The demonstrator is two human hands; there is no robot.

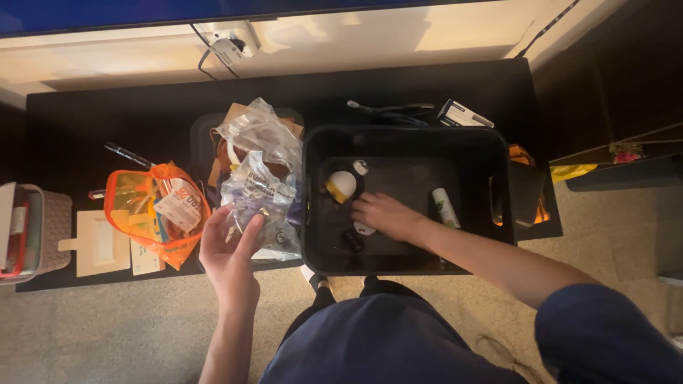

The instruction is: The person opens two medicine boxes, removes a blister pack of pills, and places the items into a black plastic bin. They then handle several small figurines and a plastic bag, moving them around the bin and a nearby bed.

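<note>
Head view of a low black table [92, 121] set against a wall, carrying a black plastic bin [405, 139] and loose household items. The right hand [384, 215] is reached down into the bin, palm down, fingers loosely spread over small objects on the bin floor; it lies on or just above a small dark object [353, 238], but whether anything is pinched cannot be told, since the fingertips are blurred and partly hidden. Beside this hand, inside the bin, a yellow-and-white rounded container [341, 185] and a small white cap [361, 167] are seen to the left, and a white tube with a green band [446, 208] to the right. The left hand [229, 250] is held open outside the bin, fingers spread and slightly curled, just below and touching the lower edge of a clear crumpled plastic bag [257, 171] that stands just beside the bin's left wall.

The step in hand is judged to be the sorting or picking of small items from the bin floor. The next move would call for a firm pinch on one small item, and a lift clear of the bin's high wall.

Further left, an orange transparent pouch [153, 206], a white flat box [99, 245] and a grey basket [39, 231] are laid out.
</note>
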